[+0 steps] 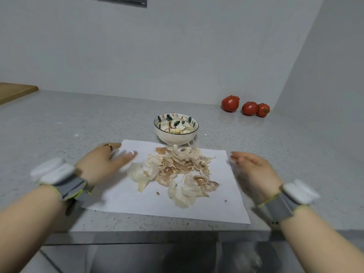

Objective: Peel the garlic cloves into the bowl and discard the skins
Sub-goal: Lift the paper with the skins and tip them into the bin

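On the white paper sheet (137, 201) we see a loose pile of papery garlic skins (177, 168). Our left hand (102, 164) and right hand (254, 170) are at its 2 side edges, fingers straight, holding nothing; blur hides any contact.

Risk: an uneven lift spills skins onto the grey speckled counter (69, 125) or bumps the leaf-patterned ceramic bowl (177, 139) just beyond the far edge.

The bowl holds pale peeled cloves (178, 131).

Paper (137, 201) lies on the counter (59, 125) near its front edge, with skins (177, 168) heaped mid-sheet. From the heap:
- bowl (175, 137) at 12, at the paper's far edge, holding cloves (178, 130)
- tomatoes (249, 108) at 1, by the wall
- board (13, 92) at 10, well apart
- left hand (102, 164) at 9
- right hand (254, 168) at 3
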`<state>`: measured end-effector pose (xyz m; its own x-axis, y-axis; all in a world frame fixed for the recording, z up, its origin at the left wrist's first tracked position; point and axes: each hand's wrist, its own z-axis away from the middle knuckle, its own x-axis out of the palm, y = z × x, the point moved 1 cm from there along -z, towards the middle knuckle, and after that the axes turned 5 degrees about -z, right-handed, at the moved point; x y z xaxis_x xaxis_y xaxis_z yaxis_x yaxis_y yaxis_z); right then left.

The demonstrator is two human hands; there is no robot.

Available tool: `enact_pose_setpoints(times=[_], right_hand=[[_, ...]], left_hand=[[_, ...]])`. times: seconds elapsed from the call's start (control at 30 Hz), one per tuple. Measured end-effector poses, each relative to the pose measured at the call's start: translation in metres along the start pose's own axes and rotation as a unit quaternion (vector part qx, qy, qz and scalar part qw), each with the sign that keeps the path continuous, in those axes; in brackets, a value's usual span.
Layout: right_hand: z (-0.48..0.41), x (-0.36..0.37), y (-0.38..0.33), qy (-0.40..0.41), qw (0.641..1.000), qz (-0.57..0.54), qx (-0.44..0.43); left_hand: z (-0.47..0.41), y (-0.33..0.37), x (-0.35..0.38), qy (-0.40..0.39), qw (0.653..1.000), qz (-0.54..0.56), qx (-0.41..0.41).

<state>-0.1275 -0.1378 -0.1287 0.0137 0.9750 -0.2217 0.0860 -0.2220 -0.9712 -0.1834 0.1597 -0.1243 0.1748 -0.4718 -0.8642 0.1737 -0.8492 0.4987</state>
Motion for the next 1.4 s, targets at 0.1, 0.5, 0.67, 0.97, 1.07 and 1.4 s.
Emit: enact_pose_setpoints(times=[0.1,0.5,0.67,0.97,1.07,1.4], right_hand=[[0.003,-0.026,0.004,-0.021,0.984,0.174,0.038],[0.018,-0.002,-0.004,-0.034,0.977,0.179,0.107],[0.001,-0.007,-0.008,-0.021,0.959,0.145,0.241],[-0.005,0.0,-0.015,-0.059,0.948,0.252,0.188],[-0.001,-0.001,-0.018,-0.059,0.95,0.248,0.181],[0.01,-0.008,-0.015,-0.058,0.967,0.166,0.186]], left_hand=[[0.002,-0.008,-0.008,-0.02,0.996,-0.078,-0.048],[0.004,-0.004,0.0,-0.026,0.996,-0.056,-0.07],[-0.01,-0.01,-0.004,-0.006,0.991,0.043,-0.125],[-0.016,-0.013,-0.02,-0.102,0.984,0.088,-0.116],[-0.016,-0.016,-0.019,-0.12,0.981,0.097,-0.119],[0.0,-0.033,-0.014,-0.138,0.973,0.149,-0.113]])
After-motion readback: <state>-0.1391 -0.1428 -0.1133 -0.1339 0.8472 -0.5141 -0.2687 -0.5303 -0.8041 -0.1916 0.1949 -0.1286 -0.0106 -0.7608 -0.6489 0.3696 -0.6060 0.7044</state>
